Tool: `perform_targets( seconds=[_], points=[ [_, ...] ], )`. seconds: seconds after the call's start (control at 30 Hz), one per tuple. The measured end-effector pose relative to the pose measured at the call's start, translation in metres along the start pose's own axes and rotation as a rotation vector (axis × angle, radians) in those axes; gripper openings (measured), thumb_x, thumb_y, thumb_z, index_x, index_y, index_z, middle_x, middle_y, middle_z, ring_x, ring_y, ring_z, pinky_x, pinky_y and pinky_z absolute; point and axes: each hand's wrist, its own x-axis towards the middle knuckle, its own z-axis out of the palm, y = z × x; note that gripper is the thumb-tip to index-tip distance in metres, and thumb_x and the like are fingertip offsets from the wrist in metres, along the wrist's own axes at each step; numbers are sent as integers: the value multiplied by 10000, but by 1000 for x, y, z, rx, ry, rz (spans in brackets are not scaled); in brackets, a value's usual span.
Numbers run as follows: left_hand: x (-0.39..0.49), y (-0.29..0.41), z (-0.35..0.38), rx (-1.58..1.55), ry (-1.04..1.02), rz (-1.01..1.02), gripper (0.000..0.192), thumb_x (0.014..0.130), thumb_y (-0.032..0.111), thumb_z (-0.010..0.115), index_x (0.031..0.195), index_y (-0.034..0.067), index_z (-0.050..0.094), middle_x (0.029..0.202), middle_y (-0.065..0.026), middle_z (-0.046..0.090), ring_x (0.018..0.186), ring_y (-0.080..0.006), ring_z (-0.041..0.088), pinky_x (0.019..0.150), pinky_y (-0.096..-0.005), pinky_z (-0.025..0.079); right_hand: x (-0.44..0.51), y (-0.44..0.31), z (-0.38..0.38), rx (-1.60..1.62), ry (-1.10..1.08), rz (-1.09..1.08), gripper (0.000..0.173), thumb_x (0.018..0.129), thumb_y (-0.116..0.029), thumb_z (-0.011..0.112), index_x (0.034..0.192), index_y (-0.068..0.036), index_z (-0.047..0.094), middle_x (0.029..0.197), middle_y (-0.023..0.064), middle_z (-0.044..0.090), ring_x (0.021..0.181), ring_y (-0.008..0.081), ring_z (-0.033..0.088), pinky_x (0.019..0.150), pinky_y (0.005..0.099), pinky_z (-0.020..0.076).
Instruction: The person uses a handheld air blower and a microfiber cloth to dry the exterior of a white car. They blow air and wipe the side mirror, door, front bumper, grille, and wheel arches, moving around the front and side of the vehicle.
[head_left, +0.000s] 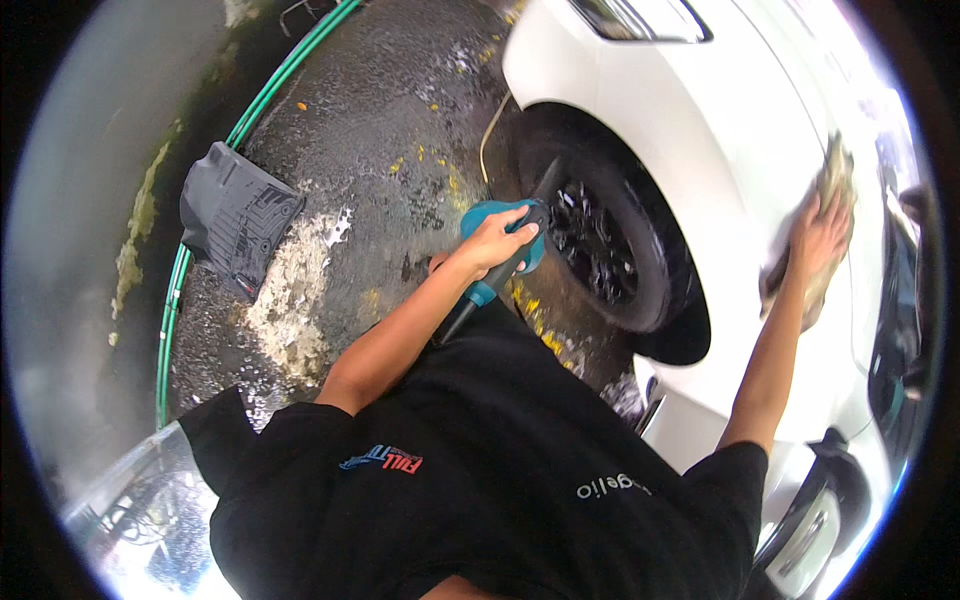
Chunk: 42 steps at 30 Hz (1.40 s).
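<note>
My left hand (499, 241) grips the black handle of a teal and black handheld power tool (474, 217), which looks like a leaf blower. Dark tapered parts stick out at both its ends, one of them in front of the black-spoked front wheel (596, 244). Over on the right, my right hand (821, 232) lies spread on a tan and brown cloth (814, 304). The cloth rests against the white body panel (720, 217) of a car, above the wheel arch. Part of the tool is hidden by my left hand.
A dark rubber car floor mat (240, 214) leans against the wall (97, 225) over green hoses (259, 101). The wet, dark floor (360, 150) has pale and yellow patches. A thin pale hose or cable (491, 135) runs near the tyre. The car's door mirror (836, 465) juts out lower right.
</note>
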Motion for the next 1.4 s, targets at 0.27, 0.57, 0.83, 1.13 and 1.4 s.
perform_targets(
  seconds=[0.27,0.57,0.83,1.13,1.4],
  points=[
    [44,49,-118,-185,130,32,739,952,193,653,1571,119,255,875,-81,614,621,-154,624,486,-321,508,1,-29,-9,-19,15,152,646,1018,-580,306,1554,-220,330,1581,114,350,1465,299,309,1182,552,228],
    [121,121,-246,-120,71,-139,695,967,189,634,1562,101,284,856,-73,607,595,-160,616,511,-320,504,-37,-192,16,10,6,528,625,1031,-498,366,1465,-57,448,1552,217,359,1437,403,328,1101,587,307],
    [203,224,-327,-47,-72,-180,664,983,195,610,1551,68,291,902,-80,622,603,-148,605,488,-305,505,-11,-349,14,276,-169,609,552,1012,-249,470,1467,49,378,1558,284,296,1439,446,299,1161,504,289],
    [294,333,-427,-32,-376,-227,814,967,196,642,1585,68,127,935,-100,632,689,-176,643,554,-309,542,-71,-471,43,337,-514,693,456,978,-168,508,1366,71,498,1346,304,543,1263,433,521,1062,471,407],
    [367,470,-540,70,-642,-305,805,961,188,622,1591,100,128,876,-118,615,620,-186,629,539,-310,539,-200,-712,-28,792,-1481,1480,263,934,-187,542,1059,11,661,984,230,682,883,353,668,761,428,542]
  ],
)
